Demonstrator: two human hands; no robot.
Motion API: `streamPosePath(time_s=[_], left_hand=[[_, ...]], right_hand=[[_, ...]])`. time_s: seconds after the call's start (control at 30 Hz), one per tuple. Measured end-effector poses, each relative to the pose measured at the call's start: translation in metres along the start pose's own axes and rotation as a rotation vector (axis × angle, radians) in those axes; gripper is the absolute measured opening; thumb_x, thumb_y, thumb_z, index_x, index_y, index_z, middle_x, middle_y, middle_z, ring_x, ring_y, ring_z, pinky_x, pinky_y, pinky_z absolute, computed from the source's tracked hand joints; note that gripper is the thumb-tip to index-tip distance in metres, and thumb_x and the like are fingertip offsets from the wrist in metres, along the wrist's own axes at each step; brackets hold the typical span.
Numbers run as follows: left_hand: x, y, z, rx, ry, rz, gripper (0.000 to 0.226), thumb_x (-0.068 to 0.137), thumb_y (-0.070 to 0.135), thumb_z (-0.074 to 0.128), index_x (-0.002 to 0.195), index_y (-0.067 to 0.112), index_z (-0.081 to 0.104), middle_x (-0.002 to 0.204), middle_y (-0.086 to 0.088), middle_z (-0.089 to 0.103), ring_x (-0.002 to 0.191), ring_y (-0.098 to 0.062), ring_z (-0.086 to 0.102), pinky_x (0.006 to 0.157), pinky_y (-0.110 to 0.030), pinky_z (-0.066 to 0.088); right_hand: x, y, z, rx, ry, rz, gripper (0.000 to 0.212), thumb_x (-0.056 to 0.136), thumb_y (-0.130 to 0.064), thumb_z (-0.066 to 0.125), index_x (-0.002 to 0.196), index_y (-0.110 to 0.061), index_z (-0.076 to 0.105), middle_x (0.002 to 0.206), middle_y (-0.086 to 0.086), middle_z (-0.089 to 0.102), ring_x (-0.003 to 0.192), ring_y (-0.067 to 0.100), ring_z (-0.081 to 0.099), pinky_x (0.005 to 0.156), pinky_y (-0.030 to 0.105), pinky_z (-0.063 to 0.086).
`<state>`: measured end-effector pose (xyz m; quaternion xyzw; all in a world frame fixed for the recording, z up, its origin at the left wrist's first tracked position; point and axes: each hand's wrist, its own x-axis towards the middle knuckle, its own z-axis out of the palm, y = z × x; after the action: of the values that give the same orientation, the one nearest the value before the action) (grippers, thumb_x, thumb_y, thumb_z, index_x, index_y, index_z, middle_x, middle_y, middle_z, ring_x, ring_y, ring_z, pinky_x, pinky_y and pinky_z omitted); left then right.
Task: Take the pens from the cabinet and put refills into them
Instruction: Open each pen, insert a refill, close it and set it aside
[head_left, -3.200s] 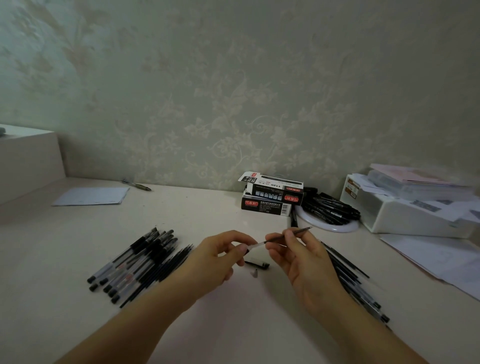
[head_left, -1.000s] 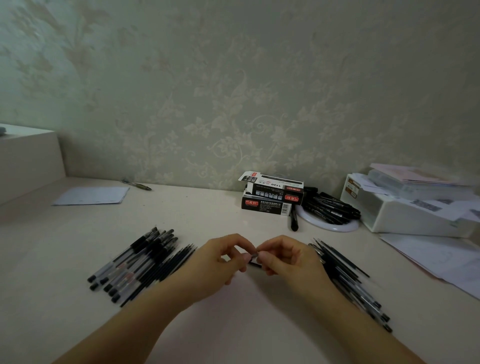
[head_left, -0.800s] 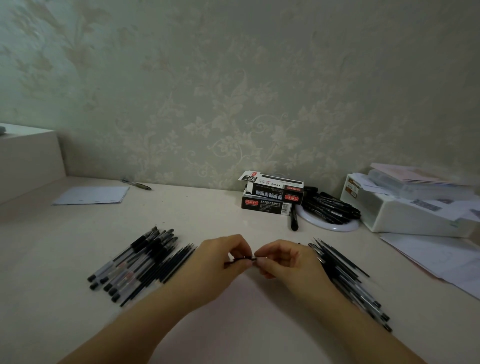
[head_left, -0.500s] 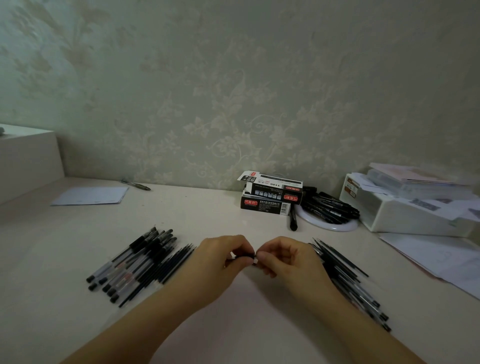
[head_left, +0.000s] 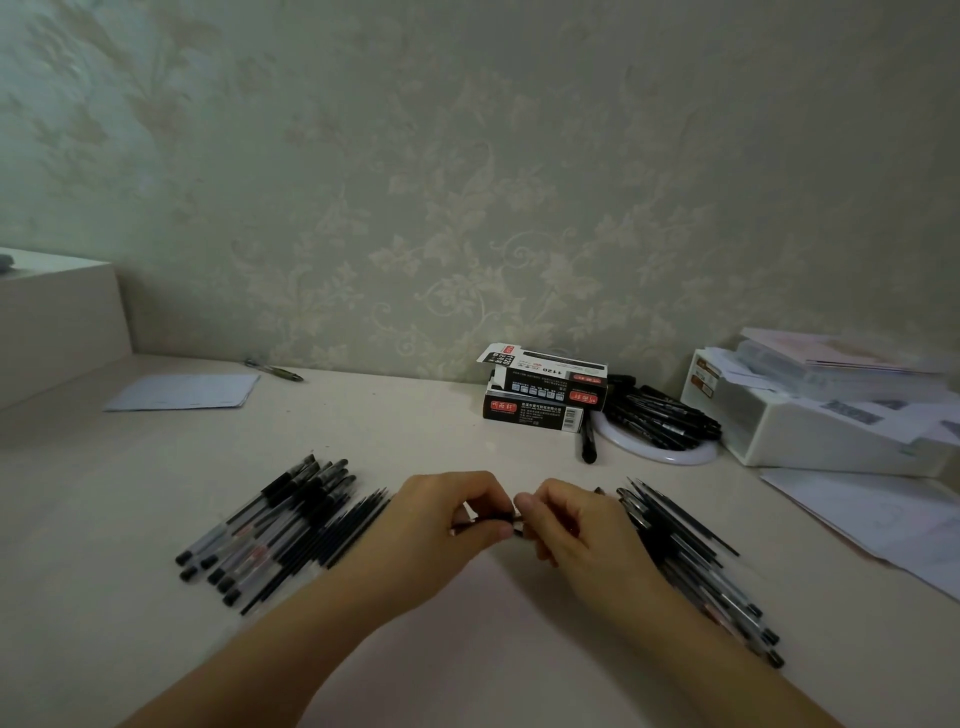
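My left hand (head_left: 447, 525) and my right hand (head_left: 576, 530) meet over the middle of the desk (head_left: 467, 654), fingertips together. Between them they pinch a slim dark pen (head_left: 497, 517), of which only a short black stretch shows; the rest is hidden in my fingers. A heap of black pens and thin refills (head_left: 280, 525) lies to the left of my left hand. A second heap of pens and refills (head_left: 691, 556) lies under and to the right of my right wrist.
Two stacked black refill boxes (head_left: 540, 389) stand by the wall, with a white round dish of black pens (head_left: 660, 426) beside them. A white box with papers (head_left: 821, 415) sits far right, a paper sheet (head_left: 182, 392) and lone pen (head_left: 275, 370) far left.
Earlier my hands held the pen raised and apart, its barrel showing. They have since come down and closed together over it near the desk, and barely move in the last second.
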<state>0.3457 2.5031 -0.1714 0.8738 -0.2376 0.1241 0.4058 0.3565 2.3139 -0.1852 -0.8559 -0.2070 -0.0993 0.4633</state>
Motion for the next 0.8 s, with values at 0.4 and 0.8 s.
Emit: streamPosePath(time_s=[0.4, 0.8], left_hand=[[0.0008, -0.0021, -0.0022, 0.042, 0.056, 0.008, 0.003, 0.083, 0.031, 0.071, 0.085, 0.032, 0.069, 0.079, 0.023, 0.064, 0.068, -0.002, 0.057, 0.062, -0.009, 0.042], [0.0005, -0.0002, -0.0007, 0.037, 0.055, 0.026, 0.002, 0.084, 0.031, 0.07, 0.085, 0.031, 0.069, 0.078, 0.022, 0.064, 0.071, -0.001, 0.057, 0.064, -0.008, 0.041]], right_hand=[[0.0021, 0.0056, -0.0047, 0.032, -0.09, 0.013, 0.009, 0.093, -0.037, 0.063, 0.087, -0.032, 0.066, 0.083, -0.01, 0.07, 0.066, 0.003, 0.06, 0.062, 0.017, 0.049], [0.0008, 0.0027, -0.0045, 0.067, -0.1, 0.003, 0.015, 0.096, -0.035, 0.057, 0.084, -0.03, 0.064, 0.078, -0.007, 0.069, 0.062, 0.004, 0.058, 0.06, 0.018, 0.048]])
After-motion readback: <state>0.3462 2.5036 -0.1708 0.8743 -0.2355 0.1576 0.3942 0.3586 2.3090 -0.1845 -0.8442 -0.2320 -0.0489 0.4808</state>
